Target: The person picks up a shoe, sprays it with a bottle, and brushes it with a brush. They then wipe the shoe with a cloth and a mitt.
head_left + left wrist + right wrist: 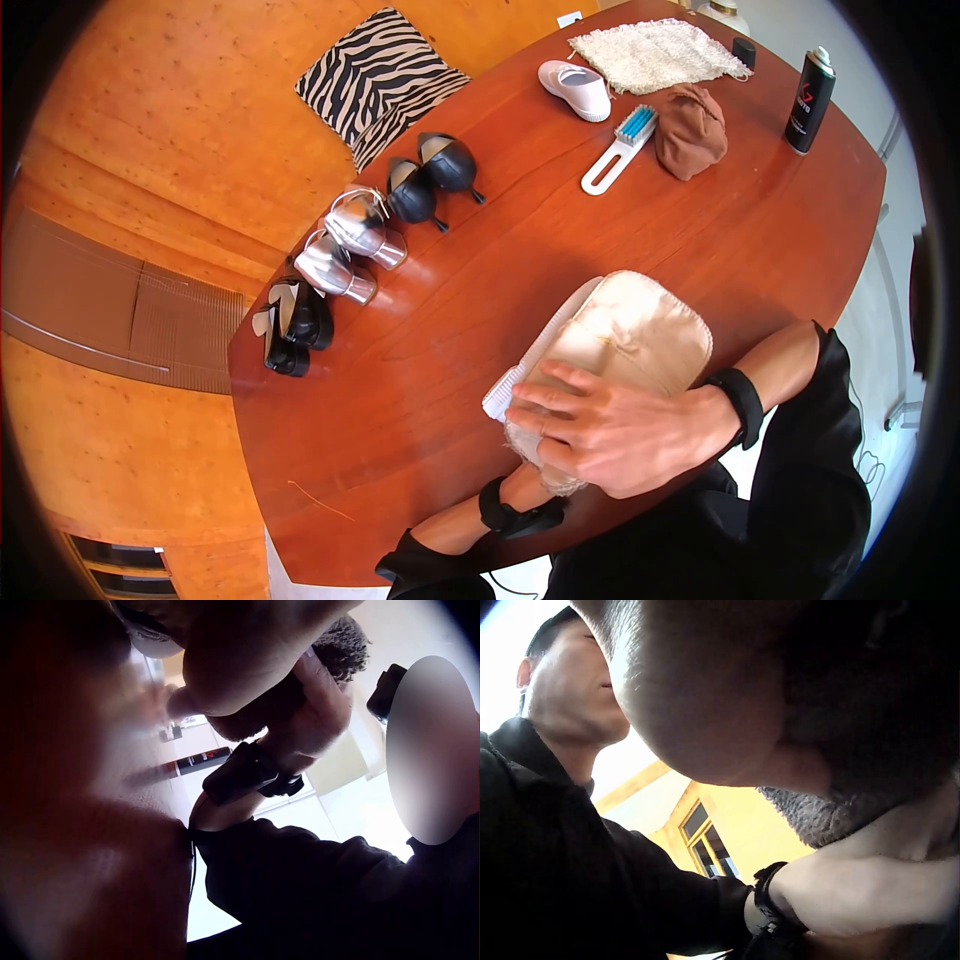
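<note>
In the head view a cream, satiny cloth pad (pixel 645 330) with a stitched rim lies under my right hand (pixel 620 430), whose fingers spread across its top. From the left wrist, the right thumb (pixel 311 671) shows against the pad's dark fuzzy underside (pixel 345 645), so this hand grips the pad. A white piece with a ribbed edge (pixel 512 388) sticks out along the pad's left side. My left hand (pixel 877 881) reaches beneath, hidden from above except its banded wrist; I cannot tell how its fingers lie. Grey fuzz (pixel 810 817) shows above the left hand.
Shoes line the table's left edge: black loafers (pixel 300 315), silver heels (pixel 362 228) and black heels (pixel 448 163). Farther back are a white shoe (pixel 577 88), a blue-bristled brush (pixel 622 150), a brown cloth (pixel 692 132), a cream fluffy cloth (pixel 660 55) and a black spray can (pixel 808 105).
</note>
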